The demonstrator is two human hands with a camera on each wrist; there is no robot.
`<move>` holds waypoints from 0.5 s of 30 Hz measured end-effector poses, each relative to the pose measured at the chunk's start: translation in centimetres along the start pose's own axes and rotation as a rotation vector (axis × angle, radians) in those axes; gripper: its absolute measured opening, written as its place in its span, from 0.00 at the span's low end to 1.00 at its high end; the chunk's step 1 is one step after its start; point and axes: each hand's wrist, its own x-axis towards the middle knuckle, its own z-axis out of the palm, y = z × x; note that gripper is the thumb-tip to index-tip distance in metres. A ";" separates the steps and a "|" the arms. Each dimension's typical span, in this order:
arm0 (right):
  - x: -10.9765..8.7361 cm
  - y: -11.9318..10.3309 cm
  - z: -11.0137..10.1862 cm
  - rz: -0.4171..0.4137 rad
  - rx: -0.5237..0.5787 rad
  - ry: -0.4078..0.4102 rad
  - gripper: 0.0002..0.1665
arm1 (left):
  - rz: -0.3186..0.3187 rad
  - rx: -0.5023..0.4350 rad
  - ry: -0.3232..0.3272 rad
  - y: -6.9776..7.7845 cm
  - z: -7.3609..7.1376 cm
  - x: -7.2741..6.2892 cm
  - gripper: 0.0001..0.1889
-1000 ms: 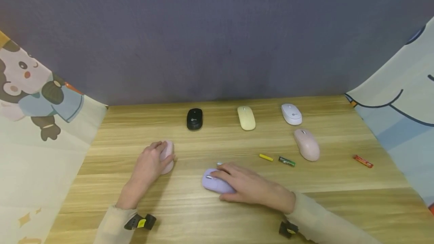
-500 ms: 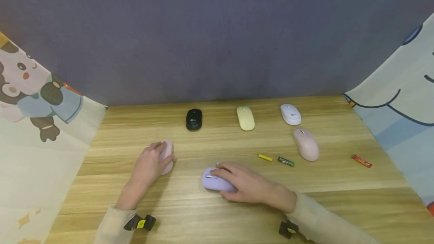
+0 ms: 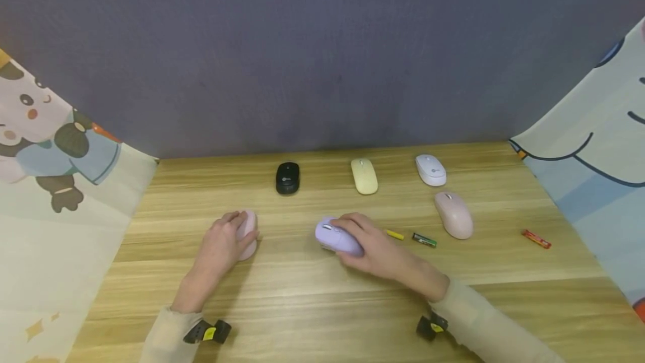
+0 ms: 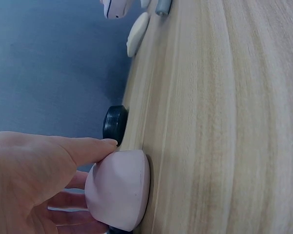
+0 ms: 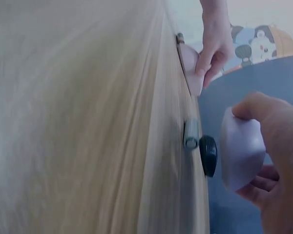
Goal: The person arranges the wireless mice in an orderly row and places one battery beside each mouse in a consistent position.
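On the left of the table, my left hand [image 3: 218, 245] grips a pale pink computer mouse [image 4: 119, 187], thumb on one side and fingers on the other. The mouse sits on the wood, with a dark bit showing at its lower edge in the left wrist view. My right hand [image 3: 378, 251] holds a lilac mouse [image 3: 339, 238] by its sides, raised off the tabletop. Beneath it in the right wrist view lies a pale blue-grey battery [image 5: 191, 134], hidden in the head view. Right of that hand lie a yellow battery [image 3: 395, 234] and a green-and-black battery [image 3: 424, 240].
Along the back of the wooden table [image 3: 282, 307] stand a black mouse [image 3: 288, 178], a cream mouse [image 3: 364, 176] and a white mouse [image 3: 430, 170]. A larger pink mouse [image 3: 454, 215] and a red battery [image 3: 536, 238] lie to the right. A grey panel [image 3: 322, 60] rises behind.
My right hand has lifted the lilac mouse from the table and carried it a little right and away from me. The left hand stays on the pink mouse.
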 end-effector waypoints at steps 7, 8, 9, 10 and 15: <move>0.0 1.2 -0.1 0.169 -0.005 0.127 0.38 | -0.015 0.004 -0.019 0.0 -0.1 0.0 0.29; 0.0 1.4 0.0 0.189 -0.001 0.143 0.38 | -0.017 0.004 -0.022 0.0 -0.1 0.0 0.29; 0.0 1.4 -0.1 0.214 0.000 0.156 0.38 | -0.019 0.005 -0.025 0.0 -0.1 0.0 0.29; 0.1 1.5 -0.1 0.232 0.000 0.168 0.38 | -0.021 0.006 -0.027 0.0 -0.1 0.0 0.29; 0.3 2.1 0.0 0.309 0.011 0.214 0.37 | -0.027 0.003 -0.032 0.1 -0.1 0.0 0.29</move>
